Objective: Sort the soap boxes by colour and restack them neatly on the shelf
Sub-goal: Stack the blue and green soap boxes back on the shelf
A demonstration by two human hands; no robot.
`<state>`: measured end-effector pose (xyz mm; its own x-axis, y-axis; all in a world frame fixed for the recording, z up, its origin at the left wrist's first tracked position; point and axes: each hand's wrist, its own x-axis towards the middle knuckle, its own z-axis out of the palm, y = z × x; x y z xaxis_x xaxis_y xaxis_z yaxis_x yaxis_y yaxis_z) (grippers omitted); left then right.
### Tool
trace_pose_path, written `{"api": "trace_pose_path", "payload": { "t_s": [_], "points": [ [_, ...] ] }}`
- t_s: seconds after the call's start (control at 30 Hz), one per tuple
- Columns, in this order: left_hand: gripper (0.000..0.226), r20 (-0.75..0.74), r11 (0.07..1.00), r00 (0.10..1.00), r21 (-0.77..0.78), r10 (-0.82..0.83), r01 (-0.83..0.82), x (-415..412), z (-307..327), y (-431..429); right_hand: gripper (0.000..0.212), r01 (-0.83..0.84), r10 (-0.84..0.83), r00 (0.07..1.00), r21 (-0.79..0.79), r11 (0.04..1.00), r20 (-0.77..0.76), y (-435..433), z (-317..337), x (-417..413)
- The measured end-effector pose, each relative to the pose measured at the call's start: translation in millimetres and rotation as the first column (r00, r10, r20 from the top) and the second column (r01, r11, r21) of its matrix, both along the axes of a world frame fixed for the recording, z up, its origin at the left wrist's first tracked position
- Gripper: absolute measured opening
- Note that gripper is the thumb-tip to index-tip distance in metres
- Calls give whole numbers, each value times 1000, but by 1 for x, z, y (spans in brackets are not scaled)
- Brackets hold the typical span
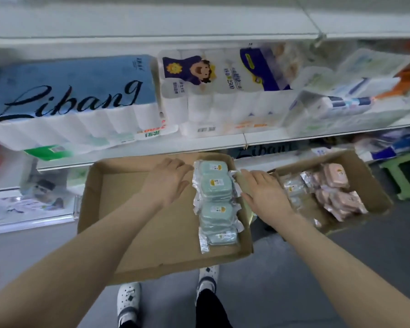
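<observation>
While both arms reach in from the bottom of the frame, the hands flank a column of green boxes [217, 202] at centre.

Left hand [168, 181]: fingers straight and together, gripping nothing, tips touching the column's left edge near its top.

Right hand [263, 188]: flat, fingers straight, laid against the column's right side over the carton wall. A pale green strip shows under its fingers; cannot tell whether that is a box or the wall. Neither hand curls round anything.

Green boxes: each in clear wrap with silvery crimped ends and a yellow label on top. They sit in overlapping piles, in one row along the right wall of the left carton [171, 237].

Right carton [365, 178], centre right: pink boxes [336, 192] in a loose heap, some tilted. A few silvery packs [294, 185] lie at its left side, colour hard to tell.

Shelf [199, 143] runs across above both cartons. On it, a blue pack [69, 95] of rolls lettered "Libang" sits at upper left. A white pack [213, 91] with a cartoon figure is just right of it. Blurred packs fill the upper right.

Green stool [405, 176] stands on the floor at the right edge. White shoes [128, 301] show at bottom centre, below the left carton.
</observation>
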<state>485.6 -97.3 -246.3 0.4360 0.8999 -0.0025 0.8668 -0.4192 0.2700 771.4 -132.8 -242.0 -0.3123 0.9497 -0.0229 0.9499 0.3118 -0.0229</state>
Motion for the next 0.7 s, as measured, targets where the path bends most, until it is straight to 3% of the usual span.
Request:
{"api": "trace_pose_path", "payload": {
  "t_s": [0.1,0.27,0.53,0.7],
  "points": [
    [42,-12,983,994,-151,106,-107,27,-36,-3,70,0,-1,1000,-108,994,-10,10,-39,30],
    [44,-85,926,986,-341,141,-161,49,-98,-20,71,-44,47,999,-314,948,4,41,-102,40],
    [40,-121,867,974,-444,193,-227,55,-168,-36,88,-178,187,982,-409,895,-17,116,-193,-2],
    [43,-136,834,967,-490,215,-254,62,-188,-32,97,-186,194,981,-475,860,-33,122,-217,-5]
  ]
}}
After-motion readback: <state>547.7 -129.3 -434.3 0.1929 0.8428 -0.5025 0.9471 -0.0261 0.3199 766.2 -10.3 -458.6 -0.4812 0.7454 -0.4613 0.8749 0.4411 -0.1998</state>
